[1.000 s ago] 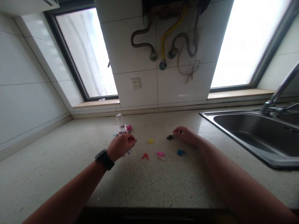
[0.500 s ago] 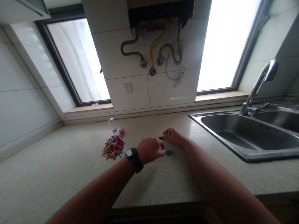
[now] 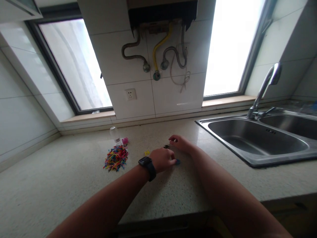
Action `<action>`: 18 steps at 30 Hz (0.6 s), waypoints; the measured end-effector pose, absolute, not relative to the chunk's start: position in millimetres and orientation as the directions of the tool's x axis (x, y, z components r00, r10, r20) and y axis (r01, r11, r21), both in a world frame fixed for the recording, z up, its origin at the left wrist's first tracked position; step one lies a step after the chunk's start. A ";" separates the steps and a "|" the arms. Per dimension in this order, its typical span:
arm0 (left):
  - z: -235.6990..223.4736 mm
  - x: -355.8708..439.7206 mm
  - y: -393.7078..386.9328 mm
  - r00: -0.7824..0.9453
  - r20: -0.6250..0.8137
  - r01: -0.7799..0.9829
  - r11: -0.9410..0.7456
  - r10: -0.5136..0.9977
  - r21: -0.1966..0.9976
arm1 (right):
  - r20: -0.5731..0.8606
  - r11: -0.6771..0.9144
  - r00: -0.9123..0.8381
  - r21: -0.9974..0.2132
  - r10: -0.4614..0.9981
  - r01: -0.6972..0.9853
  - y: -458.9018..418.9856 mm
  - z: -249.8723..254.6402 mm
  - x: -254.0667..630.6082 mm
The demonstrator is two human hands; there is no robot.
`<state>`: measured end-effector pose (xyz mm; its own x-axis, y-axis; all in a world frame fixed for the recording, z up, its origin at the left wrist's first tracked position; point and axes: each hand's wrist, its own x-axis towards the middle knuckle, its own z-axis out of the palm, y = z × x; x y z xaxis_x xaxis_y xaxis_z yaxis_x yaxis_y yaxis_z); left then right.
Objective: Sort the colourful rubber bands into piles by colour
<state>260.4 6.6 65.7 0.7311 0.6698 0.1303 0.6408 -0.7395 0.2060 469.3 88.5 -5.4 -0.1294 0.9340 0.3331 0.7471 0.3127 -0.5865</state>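
My left hand (image 3: pixel 162 159), with a dark watch on its wrist, is low over the counter. Its thumb and fingers are drawn together at some small blue pieces (image 3: pixel 177 162), partly covered by the fingertips; whether one is pinched is not clear. Just beyond it, my right hand (image 3: pixel 182 144) lies on the counter with bent fingers beside small dark pieces (image 3: pixel 166 146). What its fingertips hold, if anything, is too small to name. Left of my left hand lie a few yellow pieces (image 3: pixel 147 152). Farther left is a heap of small multicoloured strips (image 3: pixel 116 158).
Behind the heap stands a clear bottle (image 3: pixel 114 135), with a pink cap-like piece (image 3: pixel 124 141) next to it. A steel sink (image 3: pixel 247 162) with a tap (image 3: pixel 261 91) is at the right. The tiled wall (image 3: pixel 138 109) bounds the speckled counter (image 3: pixel 81 178).
My left hand has come down onto the blue pieces and now covers more of them. The yellow pieces have come into sight. The view has shifted slightly right; my right hand stays near the dark pieces.
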 end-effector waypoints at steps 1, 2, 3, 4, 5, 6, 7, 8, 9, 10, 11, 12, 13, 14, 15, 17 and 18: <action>66.7 257.7 3.6 0.730 0.134 0.640 -0.739 0.670 0.211 | 0.330 0.307 -0.123 -0.596 0.936 0.742 88.0 -5.3 469.2; 67.9 254.4 -0.4 0.731 0.138 0.636 -0.740 0.669 0.219 | 0.329 0.305 -0.118 -0.603 0.937 0.737 87.5 -5.1 469.2; 69.1 250.2 -5.5 0.733 0.143 0.629 -0.743 0.665 0.228 | 0.330 0.305 -0.116 -0.608 0.937 0.734 87.0 -4.9 469.3; 70.0 245.2 -11.8 0.740 0.147 0.618 -0.750 0.656 0.238 | 0.333 0.308 -0.117 -0.608 0.936 0.732 86.7 -4.6 469.5; 70.4 239.4 -19.0 0.751 0.148 0.602 -0.759 0.644 0.245 | 0.335 0.313 -0.121 -0.606 0.934 0.732 86.4 -4.4 469.8; 70.2 232.9 -26.9 0.765 0.152 0.584 -0.773 0.626 0.248 | 0.337 0.319 -0.130 -0.600 0.933 0.733 86.2 -4.1 470.0; 69.1 225.7 -35.3 0.784 0.147 0.561 -0.790 0.603 0.248 | 0.335 0.325 -0.140 -0.594 0.932 0.736 86.0 -3.9 470.2; 67.2 217.9 -43.8 0.803 0.139 0.538 -0.806 0.579 0.247 | 0.331 0.327 -0.149 -0.589 0.932 0.739 86.0 -3.6 470.4; 64.4 209.8 -51.9 0.813 0.141 0.524 -0.815 0.565 0.246 | 0.325 0.328 -0.155 -0.585 0.933 0.742 85.9 -3.3 470.4; 61.1 201.4 -59.4 0.831 0.120 0.502 -0.826 0.543 0.256 | 0.320 0.326 -0.160 -0.581 0.934 0.746 85.7 -3.1 470.2; 57.3 193.0 -66.1 0.846 0.103 0.484 -0.834 0.524 0.265 | 0.315 0.325 -0.162 -0.577 0.935 0.750 85.5 -2.7 469.9; 53.4 184.8 -71.8 0.858 0.090 0.468 -0.841 0.506 0.271 | 0.312 0.323 -0.164 -0.573 0.936 0.754 85.1 -2.4 469.6; 49.5 177.0 -76.6 0.870 0.075 0.451 -0.847 0.488 0.281 | 0.311 0.324 -0.167 -0.567 0.936 0.757 84.8 -2.0 469.2; 46.0 169.9 -80.6 0.876 0.067 0.441 -0.850 0.477 0.287 | 0.312 0.327 -0.172 -0.561 0.934 0.761 84.5 -1.7 468.9; 42.9 163.7 -83.8 0.879 0.062 0.436 -0.850 0.473 0.297 | 0.313 0.330 -0.176 -0.554 0.933 0.764 84.3 -1.5 468.8; 38.5 154.8 -88.3 0.875 0.073 0.435 -0.842 0.479 0.319 | 0.315 0.333 -0.181 -0.541 0.932 0.772 84.6 -1.5 469.0; 37.0 152.1 -89.7 0.870 0.085 0.435 -0.838 0.485 0.329 | 0.312 0.334 -0.186 -0.537 0.932 0.775 85.0 -1.8 469.4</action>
<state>152.1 -89.7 37.0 0.8705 0.4848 0.0848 0.4349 -0.8383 0.3287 469.4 85.0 -1.8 -0.1863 0.9318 0.3116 0.7747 0.3344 -0.5367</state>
